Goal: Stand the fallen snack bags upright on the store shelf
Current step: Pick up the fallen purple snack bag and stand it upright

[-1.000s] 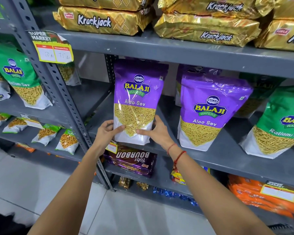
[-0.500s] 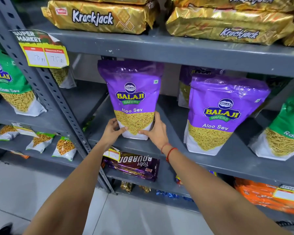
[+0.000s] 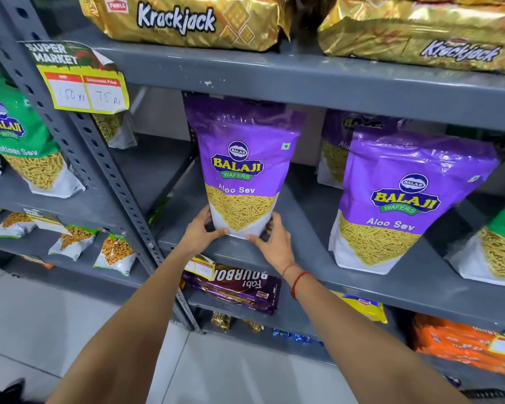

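Note:
A purple Balaji Aloo Sev bag (image 3: 242, 167) stands upright on the grey middle shelf (image 3: 309, 228). My left hand (image 3: 200, 230) grips its lower left corner and my right hand (image 3: 273, 239) grips its lower right corner, thumbs on the front. To its right a second purple Aloo Sev bag (image 3: 403, 199) stands upright, with a third purple bag (image 3: 337, 147) partly hidden behind it. A green Ratlami Sev bag (image 3: 502, 243) leans at the far right edge.
Gold Krackjack packs (image 3: 187, 21) lie on the shelf above. A slotted upright post (image 3: 99, 158) with a yellow price tag (image 3: 83, 83) divides the racks. Green sev bags (image 3: 24, 147) and small packets sit left. Bourbon packs (image 3: 233, 285) and orange packs (image 3: 461, 342) lie below.
Both hands have pushed the purple bag deeper onto the shelf and slid down to its bottom corners. The bag stands straighter, and the camera has come closer.

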